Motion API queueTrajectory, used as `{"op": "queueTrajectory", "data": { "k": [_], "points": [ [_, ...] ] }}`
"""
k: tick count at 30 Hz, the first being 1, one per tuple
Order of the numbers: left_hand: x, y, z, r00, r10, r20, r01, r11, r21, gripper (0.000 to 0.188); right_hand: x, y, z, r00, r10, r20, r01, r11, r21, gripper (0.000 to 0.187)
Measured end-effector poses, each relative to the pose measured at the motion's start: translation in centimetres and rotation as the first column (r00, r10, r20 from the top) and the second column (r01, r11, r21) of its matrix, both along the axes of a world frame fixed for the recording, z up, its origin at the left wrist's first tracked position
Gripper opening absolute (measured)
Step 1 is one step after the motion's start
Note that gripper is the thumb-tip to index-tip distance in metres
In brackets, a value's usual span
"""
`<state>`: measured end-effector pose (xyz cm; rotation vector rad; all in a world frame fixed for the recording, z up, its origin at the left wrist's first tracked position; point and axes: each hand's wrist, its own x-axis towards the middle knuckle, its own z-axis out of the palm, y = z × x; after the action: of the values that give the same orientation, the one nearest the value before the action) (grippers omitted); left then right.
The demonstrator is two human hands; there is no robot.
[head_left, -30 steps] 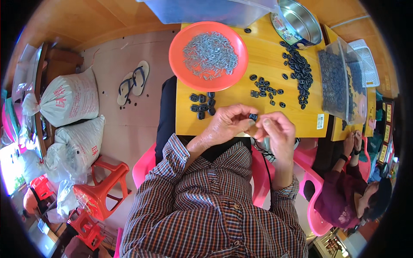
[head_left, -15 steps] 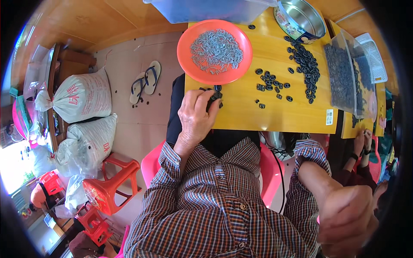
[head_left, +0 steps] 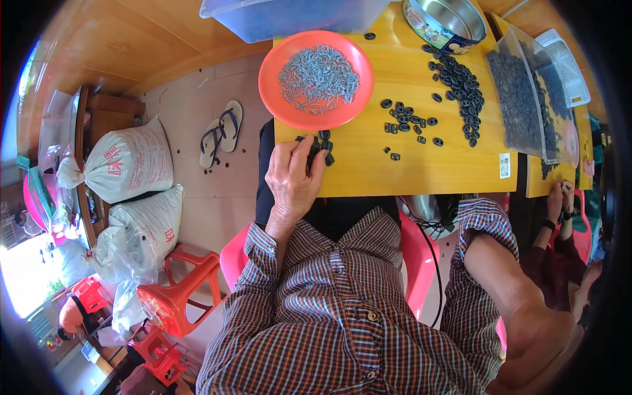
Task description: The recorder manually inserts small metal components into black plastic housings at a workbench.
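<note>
At the near left corner of the yellow table [head_left: 454, 178], my left hand [head_left: 291, 174] is curled over several small black plastic pieces [head_left: 324, 145]; thumb and fingers close around them, and some show beyond the fingertips. Just past that hand stands a red-orange plastic bowl [head_left: 268, 92] holding a heap of small grey screws or pins [head_left: 319, 78]. My right hand [head_left: 536, 349] is raised close to the camera at the lower right, bent at the wrist. Its fingers are hidden, and whatever they may hold does not show.
Loose black two-holed pieces [head_left: 464, 92] lie across the table. Along its far side are a clear bin [head_left: 296, 20] and a round tin [head_left: 438, 33]; a clear box [head_left: 520, 99] of black pieces stands right. Another person's hands [head_left: 561, 197] rest at the adjoining table.
My right hand has shifted lower and turned, so less of it shows. The left hand stays on the black pieces. The whole view has tilted slightly.
</note>
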<state>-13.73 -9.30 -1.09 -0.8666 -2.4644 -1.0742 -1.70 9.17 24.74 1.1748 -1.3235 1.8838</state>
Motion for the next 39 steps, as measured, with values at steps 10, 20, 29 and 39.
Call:
{"op": "queueTrajectory", "data": {
  "k": [10, 20, 29, 39],
  "points": [
    [2.8, 6.6, 1.1, 0.897, -0.441, -0.026, 0.442, 0.896, 0.05, 0.021, 0.4, 1.6, -0.2, 0.993, 0.114, 0.01, -0.115, 0.983, 0.147, 0.036],
    [2.5, 7.8, -0.7, 0.926, -0.372, -0.062, 0.358, 0.918, -0.168, 0.022, 3.2, 2.8, -7.3, 0.984, -0.068, 0.163, 0.068, 0.998, 0.006, 0.009],
    [2.8, 8.9, 0.0, 0.884, -0.467, 0.026, 0.466, 0.872, -0.15, 0.023, 4.5, 3.0, -16.3, 0.162, -0.391, 0.906, 0.305, 0.893, 0.331, 0.012],
    [3.2, 8.0, 0.0, 0.443, -0.548, 0.71, 0.158, 0.827, 0.54, 0.01, 2.0, 2.0, -22.1, -0.008, -0.448, 0.894, 0.398, 0.819, 0.414, 0.016]
  ]
}}
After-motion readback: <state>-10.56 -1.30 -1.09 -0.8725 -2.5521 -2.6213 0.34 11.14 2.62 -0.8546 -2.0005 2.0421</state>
